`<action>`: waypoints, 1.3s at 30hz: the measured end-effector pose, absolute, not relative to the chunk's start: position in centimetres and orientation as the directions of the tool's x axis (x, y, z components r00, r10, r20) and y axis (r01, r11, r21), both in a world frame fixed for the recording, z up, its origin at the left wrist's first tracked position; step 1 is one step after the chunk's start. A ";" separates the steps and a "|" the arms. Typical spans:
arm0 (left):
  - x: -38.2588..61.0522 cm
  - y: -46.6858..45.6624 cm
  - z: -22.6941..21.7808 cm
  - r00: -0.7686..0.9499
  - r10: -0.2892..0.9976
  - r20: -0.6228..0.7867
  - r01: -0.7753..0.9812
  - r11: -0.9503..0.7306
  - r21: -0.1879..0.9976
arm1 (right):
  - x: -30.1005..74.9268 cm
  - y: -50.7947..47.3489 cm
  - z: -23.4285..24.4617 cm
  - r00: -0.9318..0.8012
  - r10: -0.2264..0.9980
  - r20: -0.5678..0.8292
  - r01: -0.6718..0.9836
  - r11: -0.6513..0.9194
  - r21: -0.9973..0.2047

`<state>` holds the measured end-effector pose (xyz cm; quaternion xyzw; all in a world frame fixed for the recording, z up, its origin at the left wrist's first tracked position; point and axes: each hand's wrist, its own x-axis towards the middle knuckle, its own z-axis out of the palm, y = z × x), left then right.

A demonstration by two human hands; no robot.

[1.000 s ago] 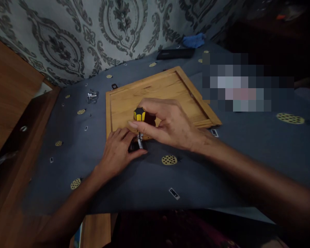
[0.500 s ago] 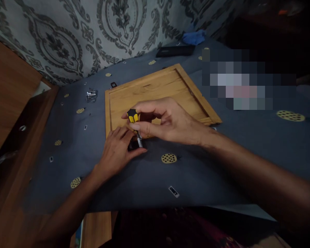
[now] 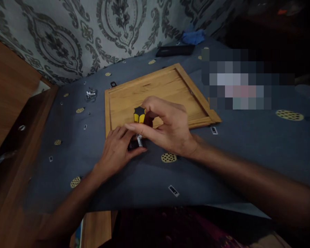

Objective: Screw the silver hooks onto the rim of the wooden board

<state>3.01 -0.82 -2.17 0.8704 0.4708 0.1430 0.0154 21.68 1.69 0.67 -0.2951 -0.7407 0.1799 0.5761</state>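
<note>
The right hand (image 3: 167,125) pinched the handle of what looked like a screwdriver (image 3: 139,114) between thumb and curled forefinger. The handle stood nearly upright, probably so that its tip would bear straight down on the small metal part (image 3: 139,141) below; the tip itself was hidden.

The left hand (image 3: 116,143) lay at the near left edge of the panel (image 3: 152,86), fingers bent together and thumb reaching out on the near side, with a dark piece (image 3: 133,145) between them. That hold seemed meant to steady the work, though whether it squeezed the dark piece could not be told.

The panel lay flat on the patterned tablecloth (image 3: 124,189), which presumably gave it support. Loose metal pieces (image 3: 91,94) sat far left, apart from both hands, perhaps to keep them within reach yet clear of the turning wrist.
</note>
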 end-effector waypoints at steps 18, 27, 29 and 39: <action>3.1 -0.8 -2.0 0.525 0.819 0.230 0.808 -0.565 0.165 | 21.8 2.1 0.2 -0.230 0.654 0.721 0.234 0.756 -0.611; 3.0 -0.8 -2.2 0.527 0.815 0.243 0.808 -0.568 0.156 | 21.9 2.3 0.5 -0.263 0.667 0.698 0.224 0.745 -0.628; 3.0 -0.8 -2.3 0.528 0.814 0.243 0.807 -0.570 0.157 | 22.0 2.3 0.8 -0.300 0.686 0.663 0.192 0.724 -0.662; 3.0 -0.7 -2.3 0.526 0.814 0.247 0.811 -0.568 0.142 | 23.3 3.2 2.1 -0.525 0.658 0.540 0.032 0.649 -0.760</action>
